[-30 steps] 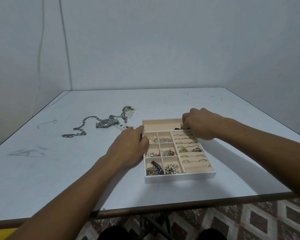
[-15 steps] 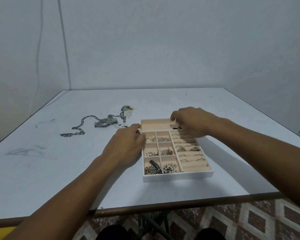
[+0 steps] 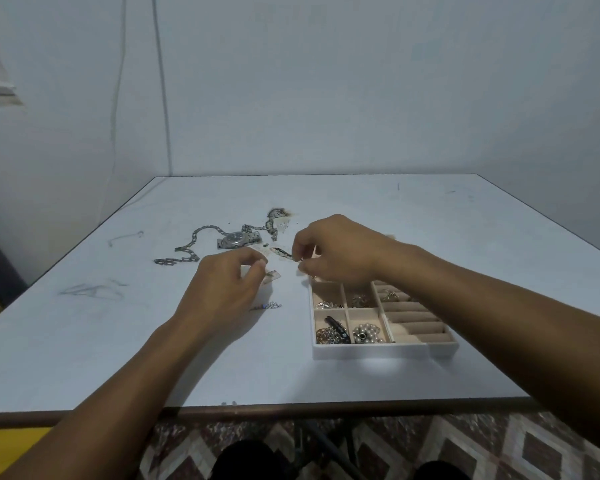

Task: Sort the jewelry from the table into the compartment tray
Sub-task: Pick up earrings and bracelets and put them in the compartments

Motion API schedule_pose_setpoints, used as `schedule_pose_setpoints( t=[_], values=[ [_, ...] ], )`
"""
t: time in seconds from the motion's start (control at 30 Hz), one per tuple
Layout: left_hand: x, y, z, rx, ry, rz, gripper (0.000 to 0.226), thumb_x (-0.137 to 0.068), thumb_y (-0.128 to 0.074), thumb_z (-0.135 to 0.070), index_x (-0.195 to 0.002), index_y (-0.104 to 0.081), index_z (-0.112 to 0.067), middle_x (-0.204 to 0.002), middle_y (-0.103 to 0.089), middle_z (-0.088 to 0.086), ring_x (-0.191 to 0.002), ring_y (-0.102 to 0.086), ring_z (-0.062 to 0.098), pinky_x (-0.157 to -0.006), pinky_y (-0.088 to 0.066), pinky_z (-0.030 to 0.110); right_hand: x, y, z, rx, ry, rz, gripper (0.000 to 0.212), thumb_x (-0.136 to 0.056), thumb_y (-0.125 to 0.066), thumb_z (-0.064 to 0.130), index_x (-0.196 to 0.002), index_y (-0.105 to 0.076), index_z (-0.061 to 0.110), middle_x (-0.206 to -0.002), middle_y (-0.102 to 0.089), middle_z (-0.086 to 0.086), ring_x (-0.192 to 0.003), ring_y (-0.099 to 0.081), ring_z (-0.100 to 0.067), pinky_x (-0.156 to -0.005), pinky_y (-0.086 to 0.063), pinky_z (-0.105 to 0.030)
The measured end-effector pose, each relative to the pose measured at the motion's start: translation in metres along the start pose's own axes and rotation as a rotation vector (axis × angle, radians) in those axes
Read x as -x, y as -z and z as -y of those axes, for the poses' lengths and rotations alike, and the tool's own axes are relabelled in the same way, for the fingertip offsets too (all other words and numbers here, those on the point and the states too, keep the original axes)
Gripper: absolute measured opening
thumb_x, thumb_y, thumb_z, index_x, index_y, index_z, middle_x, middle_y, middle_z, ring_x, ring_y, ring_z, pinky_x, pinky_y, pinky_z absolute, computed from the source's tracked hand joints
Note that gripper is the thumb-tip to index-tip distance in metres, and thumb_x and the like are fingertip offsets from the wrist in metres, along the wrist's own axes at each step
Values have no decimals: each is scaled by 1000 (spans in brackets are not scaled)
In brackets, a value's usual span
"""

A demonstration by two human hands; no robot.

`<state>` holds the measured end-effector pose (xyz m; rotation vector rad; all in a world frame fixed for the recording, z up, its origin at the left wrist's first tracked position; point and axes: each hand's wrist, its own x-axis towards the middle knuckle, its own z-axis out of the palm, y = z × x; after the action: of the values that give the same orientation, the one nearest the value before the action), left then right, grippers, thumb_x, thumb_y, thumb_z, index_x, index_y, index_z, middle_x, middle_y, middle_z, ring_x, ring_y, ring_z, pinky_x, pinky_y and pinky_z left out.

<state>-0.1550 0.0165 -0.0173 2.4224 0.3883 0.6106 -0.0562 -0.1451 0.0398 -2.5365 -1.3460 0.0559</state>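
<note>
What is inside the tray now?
Near compartments of the tray hold pearl beads, a dark clip with chain, small silver pieces and a ring. The right hand and forearm cover the far compartments.

We see a dim, bluish picture under soft light. Faint shadows lie on the desk [image 3: 84,358] just right of the left hand [image 3: 222,292]. A pale glare spot sits on the tray [image 3: 378,351] wall, nearer us than the right hand [image 3: 336,251]. Fine detail is soft, and the wall [image 3: 326,81] lines bow at the edges.

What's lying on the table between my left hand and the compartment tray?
In the head view, a short thin chain lies on the table between the left hand and the tray, nearer the hand. Its fingers pinch a small packet.
</note>
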Motion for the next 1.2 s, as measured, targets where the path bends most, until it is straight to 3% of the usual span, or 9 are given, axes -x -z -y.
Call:
schedule_pose_setpoints(
  t=[0.3,0.47,0.53,0.67,0.73,0.83,0.93,1.03,1.2],
  values=[
    [4,12,11,8,44,4,18,-92,-52,-27,-91,-69,-30,-96,-68,-14,-89,-62,13,-73,-38,25,-13,-23,23,29,25,121,15,-79,-67,24,-93,-70,21,-92,-70,5,-89,-62,-17,-82,-53,-37],
    [5,17,16,22,55,5,19,-92,-51,-27,-92,-70,-28,-99,-70,-13,-91,-63,12,-76,-40,25,-18,-35,29,93,24,192,10,-82,-68,27,-90,-69,22,-82,-73,7,-80,-57,-10,-73,-46,-30],
    [6,19,19,43,72,8,20,-92,-51,-27,-93,-71,-27,-100,-69,-13,-94,-63,11,-77,-40,25,-18,-36,33,93,22,193,8,-83,-63,18,-87,-69,19,-81,-72,8,-81,-57,-12,-72,-47,-31],
    [6,21,23,101,91,16,21,-93,-50,-28,-90,-71,-28,-98,-69,-15,-96,-61,8,-76,-41,22,-17,-34,40,98,35,212,24,-80,-45,7,-84,-68,13,-83,-73,3,-85,-61,-19,-74,-49,-35],
    [5,21,24,215,121,10,24,-94,-49,-31,-86,-70,-25,-96,-69,-15,-96,-61,6,-78,-44,20,-19,-33,41,117,46,223,24,-80,-45,8,-84,-68,14,-84,-72,4,-85,-61,-20,-73,-47,-34],
    [3,14,20,533,218,-19,35,-99,-45,-36,-90,-72,-15,-93,-73,-5,-91,-67,8,-84,-53,29,-21,-31,41,115,52,170,17,-80,-49,11,-82,-64,18,-82,-68,6,-84,-59,-20,-71,-45,-33],
    [2,9,12,836,373,-23,45,-99,-44,-39,-90,-70,-4,-87,-74,9,-84,-70,18,-78,-55,29,-24,-24,39,40,72,97,13,-83,-51,18,-79,-62,21,-85,-68,3,-85,-60,-21,-79,-50,-38],
    [2,6,8,893,408,21,51,-100,-37,-44,-86,-69,-6,-85,-75,13,-85,-71,28,-84,-56,40,-29,-16,40,23,101,60,11,-85,-54,21,-76,-61,22,-85,-69,1,-84,-62,-21,-81,-52,-41],
    [1,1,0,929,374,90,60,-100,-29,-50,-82,-70,-11,-74,-73,7,-77,-70,25,-83,-52,41,-33,-6,43,-24,86,-10,13,-87,-56,17,-81,-67,19,-85,-71,2,-81,-61,-17,-76,-50,-31]
  ],
)
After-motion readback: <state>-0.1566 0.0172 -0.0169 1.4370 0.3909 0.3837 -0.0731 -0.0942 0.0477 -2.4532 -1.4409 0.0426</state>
